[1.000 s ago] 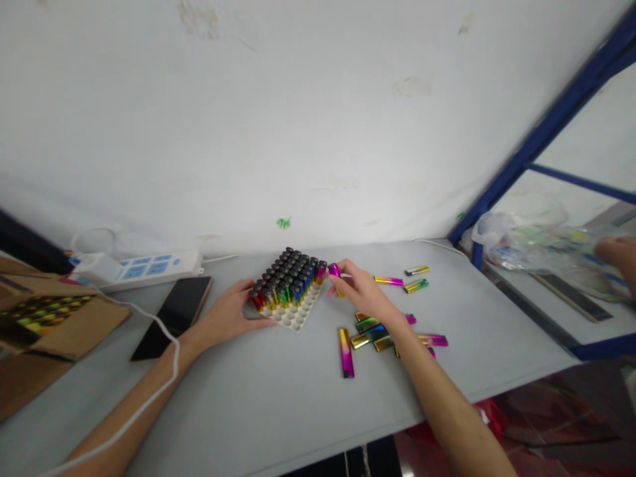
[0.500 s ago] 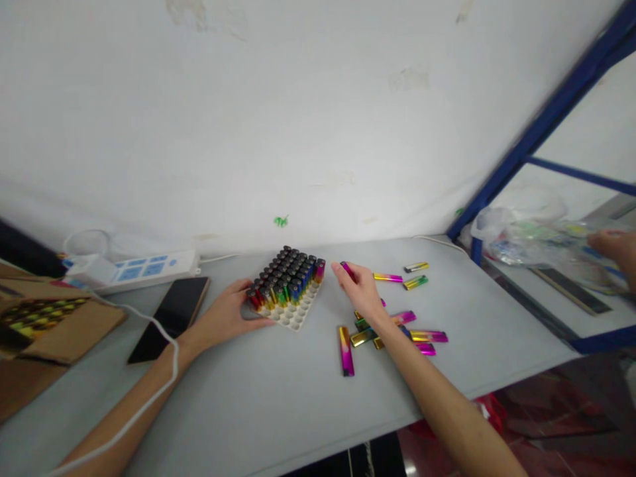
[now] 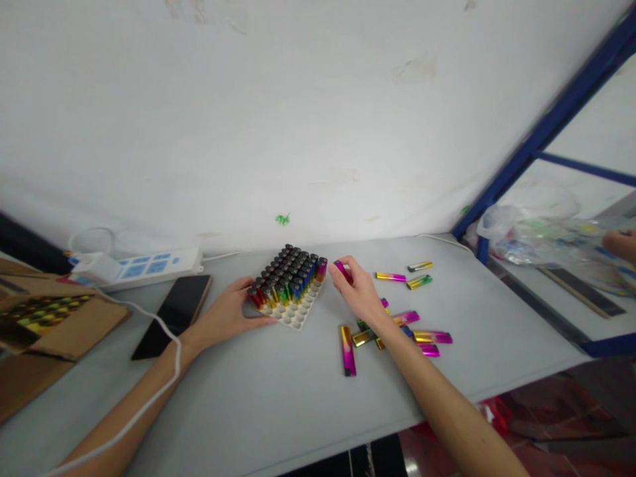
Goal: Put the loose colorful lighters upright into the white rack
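A white tray with round holes [image 3: 297, 317] holds rows of upright metallic lighters [image 3: 288, 271] with dark tops; its near right holes are bare. My left hand [image 3: 231, 310] grips the tray's left side, thumb along the near edge. Just right of the tray, my right hand [image 3: 356, 289] is closed on a pink lighter [image 3: 342, 270], held tilted between the fingers. A gold and pink lighter [image 3: 348, 351] lies on the table below that hand. Several more loose lighters [image 3: 431, 336] lie in a pile beside and partly behind my right forearm, with others [image 3: 390, 277] farther back.
On the grey table [image 3: 278, 411] at left are a dark phone [image 3: 173, 311], a white power strip [image 3: 154, 267] and an open cardboard box [image 3: 94, 324]. A white cable crosses my left forearm. At right are a blue frame [image 3: 517, 159], plastic bags [image 3: 541, 238] and another person's hand [image 3: 621, 244].
The pink lighter in my right hand is tilted differently and shows more between the fingers. My left hand stays on the tray. The view has shifted slightly.
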Demonstrator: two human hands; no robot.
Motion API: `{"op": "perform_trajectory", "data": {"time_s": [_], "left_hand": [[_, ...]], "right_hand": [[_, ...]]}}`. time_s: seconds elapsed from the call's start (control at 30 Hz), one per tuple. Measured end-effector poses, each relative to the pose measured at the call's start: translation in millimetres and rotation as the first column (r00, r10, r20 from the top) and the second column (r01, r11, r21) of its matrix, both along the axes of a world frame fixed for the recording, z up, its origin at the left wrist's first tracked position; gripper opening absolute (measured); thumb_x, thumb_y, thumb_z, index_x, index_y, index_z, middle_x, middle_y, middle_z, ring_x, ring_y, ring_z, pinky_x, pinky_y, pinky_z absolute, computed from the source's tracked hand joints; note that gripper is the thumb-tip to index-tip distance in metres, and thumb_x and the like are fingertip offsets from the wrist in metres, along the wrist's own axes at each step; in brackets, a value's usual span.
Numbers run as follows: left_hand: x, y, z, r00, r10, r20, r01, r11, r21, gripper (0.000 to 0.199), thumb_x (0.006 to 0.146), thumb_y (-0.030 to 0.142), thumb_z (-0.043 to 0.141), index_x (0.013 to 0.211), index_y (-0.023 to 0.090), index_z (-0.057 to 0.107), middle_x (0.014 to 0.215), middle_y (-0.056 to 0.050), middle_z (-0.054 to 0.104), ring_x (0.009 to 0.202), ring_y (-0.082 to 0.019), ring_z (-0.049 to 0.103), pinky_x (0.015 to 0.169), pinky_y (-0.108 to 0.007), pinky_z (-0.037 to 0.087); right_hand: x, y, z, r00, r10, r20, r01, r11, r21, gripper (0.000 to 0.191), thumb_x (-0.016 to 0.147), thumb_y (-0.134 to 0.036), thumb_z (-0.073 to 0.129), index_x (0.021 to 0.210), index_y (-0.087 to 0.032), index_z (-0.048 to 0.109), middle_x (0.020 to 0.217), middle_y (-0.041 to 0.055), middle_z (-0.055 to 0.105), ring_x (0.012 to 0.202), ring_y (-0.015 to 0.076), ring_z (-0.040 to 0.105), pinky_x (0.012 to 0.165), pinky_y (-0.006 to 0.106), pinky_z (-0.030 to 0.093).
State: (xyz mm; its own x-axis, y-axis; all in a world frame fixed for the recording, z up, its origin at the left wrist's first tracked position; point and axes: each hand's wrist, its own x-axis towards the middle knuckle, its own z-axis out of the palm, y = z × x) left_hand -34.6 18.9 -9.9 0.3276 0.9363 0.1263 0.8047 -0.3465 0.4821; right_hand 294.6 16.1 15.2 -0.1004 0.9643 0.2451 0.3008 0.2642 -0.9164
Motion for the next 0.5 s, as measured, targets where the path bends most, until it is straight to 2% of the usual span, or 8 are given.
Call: {"op": "perform_trajectory", "data": {"time_s": [0.07, 0.17, 0.23, 0.3, 0.37, 0.5], "left_hand": [[0, 0, 0.0, 1.0, 0.0, -0.004, 0.0, 1.0, -0.008, 0.072, 0.068, 0.076, 0.089, 0.112, 0.02, 0.082, 0.139, -0.02, 0.077, 0.132, -0.045, 0.071, 0.123, -0.057, 0.054], [0, 0, 0.2, 1.0, -0.003, -0.013, 0.003, 1.0, -0.012, 0.076, 0.07, 0.076, 0.088, 0.117, 0.018, 0.08, 0.143, -0.02, 0.076, 0.135, -0.044, 0.069, 0.124, -0.058, 0.052], [0, -1, 0.4, 1.0, -0.014, -0.014, 0.014, 1.0, -0.009, 0.075, 0.071, 0.077, 0.087, 0.116, 0.017, 0.08, 0.142, -0.021, 0.075, 0.134, -0.044, 0.069, 0.125, -0.057, 0.052], [1, -1, 0.6, 1.0, -0.024, -0.009, 0.024, 1.0, -0.004, 0.073, 0.072, 0.078, 0.086, 0.113, 0.017, 0.081, 0.139, -0.021, 0.076, 0.132, -0.043, 0.07, 0.124, -0.057, 0.053], [1, -1, 0.8, 1.0, -0.022, 0.007, 0.022, 1.0, 0.003, 0.071, 0.07, 0.078, 0.087, 0.111, 0.02, 0.082, 0.138, -0.02, 0.077, 0.13, -0.043, 0.07, 0.122, -0.058, 0.054], [3, -1, 2.5, 1.0, -0.005, 0.027, 0.005, 1.0, 0.005, 0.065, 0.067, 0.075, 0.089, 0.108, 0.024, 0.084, 0.135, -0.017, 0.08, 0.128, -0.044, 0.071, 0.121, -0.059, 0.055]], "right_hand": [[2, 0, 2.0, 0.999, 0.038, 0.013, -0.039, 0.998, 0.054, 0.038, 0.11, -0.06, 0.051, 0.105, -0.024, 0.062, 0.08, -0.0016, 0.067, 0.071, 0.0168, 0.059, 0.068, 0.029, 0.048], [6, 0, 6.0, 0.991, 0.005, 0.133, -0.035, 0.974, 0.224, 0.037, 0.109, -0.057, 0.058, 0.101, -0.022, 0.07, 0.102, 0.0083, 0.074, 0.094, 0.0217, 0.068, 0.083, 0.033, 0.056], [7, 1, 7.5, 0.978, -0.032, 0.205, -0.026, 0.962, 0.273, 0.038, 0.108, -0.056, 0.062, 0.097, -0.021, 0.073, 0.097, 0.0088, 0.074, 0.09, 0.0221, 0.068, 0.083, 0.033, 0.056], [7, 1, 6.6, 0.971, -0.04, 0.236, -0.02, 0.969, 0.247, 0.04, 0.11, -0.054, 0.06, 0.091, -0.021, 0.072, 0.083, 0.0052, 0.072, 0.076, 0.0195, 0.066, 0.077, 0.031, 0.054], [6, 1, 3.1, 0.969, -0.036, 0.246, -0.017, 0.978, 0.209, 0.041, 0.112, -0.053, 0.058, 0.089, -0.021, 0.07, 0.078, 0.0035, 0.073, 0.07, 0.0181, 0.066, 0.074, 0.029, 0.054], [3, 5, -9.0, 0.95, -0.042, 0.309, -0.026, 0.977, 0.213, 0.035, 0.113, -0.048, 0.057, 0.097, -0.021, 0.071, 0.088, 0.0072, 0.079, 0.08, 0.021, 0.073, 0.078, 0.03, 0.056]]}}
